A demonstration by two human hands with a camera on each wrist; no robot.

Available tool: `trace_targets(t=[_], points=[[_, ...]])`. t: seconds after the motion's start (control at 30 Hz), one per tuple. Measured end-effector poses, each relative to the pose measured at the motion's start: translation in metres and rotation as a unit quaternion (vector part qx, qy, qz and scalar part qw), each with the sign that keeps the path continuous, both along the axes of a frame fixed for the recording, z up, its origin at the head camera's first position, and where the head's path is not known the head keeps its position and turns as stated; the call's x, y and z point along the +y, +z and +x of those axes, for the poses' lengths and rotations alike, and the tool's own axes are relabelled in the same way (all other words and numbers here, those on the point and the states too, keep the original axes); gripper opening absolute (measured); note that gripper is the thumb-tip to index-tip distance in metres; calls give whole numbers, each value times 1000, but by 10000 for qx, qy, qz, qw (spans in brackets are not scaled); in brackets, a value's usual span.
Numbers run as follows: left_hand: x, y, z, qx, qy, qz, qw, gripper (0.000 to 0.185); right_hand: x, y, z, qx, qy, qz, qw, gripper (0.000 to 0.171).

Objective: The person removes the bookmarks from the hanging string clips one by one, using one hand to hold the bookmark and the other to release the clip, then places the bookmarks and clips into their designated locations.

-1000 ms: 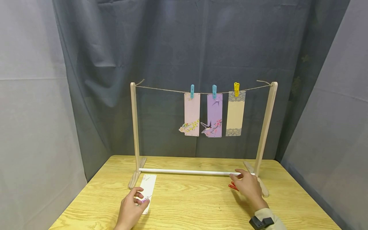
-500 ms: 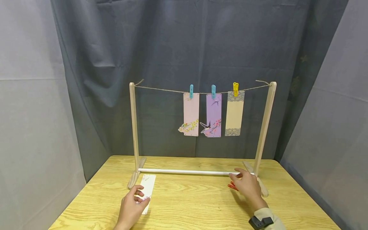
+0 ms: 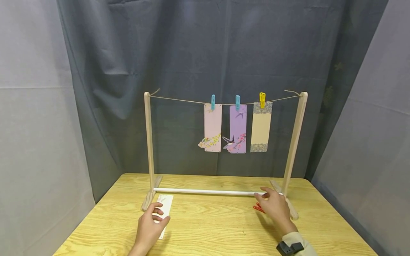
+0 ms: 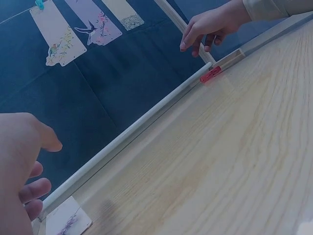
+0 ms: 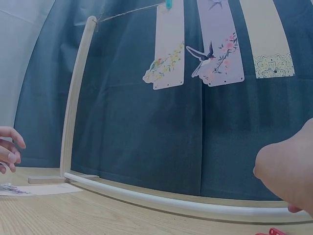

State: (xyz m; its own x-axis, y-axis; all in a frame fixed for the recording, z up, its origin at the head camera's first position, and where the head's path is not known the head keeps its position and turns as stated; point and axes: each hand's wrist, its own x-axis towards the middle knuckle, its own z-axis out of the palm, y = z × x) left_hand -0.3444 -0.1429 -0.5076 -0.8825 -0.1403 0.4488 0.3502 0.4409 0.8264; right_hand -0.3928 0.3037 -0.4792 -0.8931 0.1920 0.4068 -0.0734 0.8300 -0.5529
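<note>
Card [image 3: 164,210] first, in the head view: one white card lies flat on the worktop [image 3: 211,227] just in front of the rack's left foot, long axis running away from you toward the white crossbar [image 3: 208,191]. Your left hand [image 3: 150,227] rests on its near end, fingers loosely bent on the paper rather than pinching it. Your right hand [image 3: 275,208] sits at the crossbar's right end, fingers relaxed over one red clip [image 3: 258,207], touching or just above it; you cannot tell which. So each hand is nearest its own thing, card left, clip right. Above the crossbar, three cards hang from the string, held by two blue pegs and one yellow.

Left wrist view: the card's corner [image 4: 66,221] shows just beside the crossbar's left end, fingers [image 4: 34,190] hovering near. The red clip [image 4: 211,74] lies beside the crossbar's far end, under the right hand [image 4: 210,27].

Right wrist view: the clip [image 5: 274,231] peeks in below the crossbar, the card [image 5: 29,189] far left by the post.
</note>
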Motion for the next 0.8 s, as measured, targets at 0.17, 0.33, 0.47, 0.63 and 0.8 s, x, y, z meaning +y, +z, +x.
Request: trace_targets(t=[0.17,0.33,0.47,0.63,0.8], points=[[3,2,-1,-3,15,17,10000,45,0,2,1,27,-17,37,10000,61],[6,2,-4,-47,-25,4,10000,43,-1,3,1,11,-21,9,10000,61],[8,3,-4,-73,-83,35,9999,44,-3,3,2,-19,10,-53,10000,62],[11,4,-4,-112,-184,58,9997,44,-6,4,2,-11,61,-99,9999,59],[14,4,-6,-54,-245,32,9997,43,-7,5,3,74,44,-149,9999,55]])
